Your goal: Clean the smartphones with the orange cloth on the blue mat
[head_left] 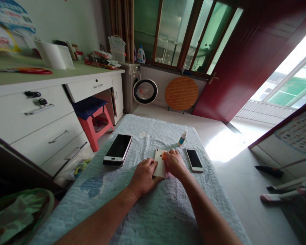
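A white phone (159,159) lies face down on the quilted table cover (153,204). My left hand (143,177) rests on its near left edge, fingers curled against it, holding it still. My right hand (175,164) presses a small orange cloth (164,156) onto the phone's back with closed fingers. A larger phone (118,149) with a dark screen lies to the left. A smaller white phone (194,159) lies screen up to the right. A small bottle (183,137) with a blue label stands just beyond my right hand.
A white desk with drawers (48,112) runs along the left, a red stool (95,122) tucked under it. A washing machine (140,90) and a round wooden board (181,93) stand at the far wall. A green bag (17,214) sits at lower left. Brooms (283,170) lie on the floor at right.
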A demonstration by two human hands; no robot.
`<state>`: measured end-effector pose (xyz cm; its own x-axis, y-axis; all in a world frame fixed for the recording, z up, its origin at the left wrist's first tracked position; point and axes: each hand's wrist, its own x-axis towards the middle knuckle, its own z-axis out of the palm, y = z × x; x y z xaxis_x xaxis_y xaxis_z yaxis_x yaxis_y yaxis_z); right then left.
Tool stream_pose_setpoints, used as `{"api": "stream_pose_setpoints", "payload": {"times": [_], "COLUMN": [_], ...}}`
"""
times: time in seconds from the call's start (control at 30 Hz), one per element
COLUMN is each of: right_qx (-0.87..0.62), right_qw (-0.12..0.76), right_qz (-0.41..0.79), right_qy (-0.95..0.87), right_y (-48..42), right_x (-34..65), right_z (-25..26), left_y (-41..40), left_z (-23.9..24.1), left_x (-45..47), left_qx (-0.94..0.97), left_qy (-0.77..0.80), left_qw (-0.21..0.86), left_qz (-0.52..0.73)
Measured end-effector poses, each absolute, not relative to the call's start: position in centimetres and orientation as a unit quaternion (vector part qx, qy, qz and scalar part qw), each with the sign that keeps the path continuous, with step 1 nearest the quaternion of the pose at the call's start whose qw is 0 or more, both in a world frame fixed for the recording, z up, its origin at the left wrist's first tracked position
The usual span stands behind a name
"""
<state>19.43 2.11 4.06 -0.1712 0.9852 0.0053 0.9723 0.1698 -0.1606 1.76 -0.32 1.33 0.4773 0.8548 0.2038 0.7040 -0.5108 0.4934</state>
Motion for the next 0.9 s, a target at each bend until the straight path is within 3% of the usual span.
{"api": "stream_pose_setpoints", "payload": {"times": [0.9], "right_qx": [-0.522], "right_qw": [0.102], "right_qz": [0.188], "right_qy": [-0.826], "right_y": [-2.7], "right_x": [18.9], "right_z": [4.3], "left_y": [0.0], "left_z": [1.3], "left_x": [1.4], "left_qx": [0.845], "left_qy": [0.450], "left_qw": [0.195], "left_qz": [0.214]}}
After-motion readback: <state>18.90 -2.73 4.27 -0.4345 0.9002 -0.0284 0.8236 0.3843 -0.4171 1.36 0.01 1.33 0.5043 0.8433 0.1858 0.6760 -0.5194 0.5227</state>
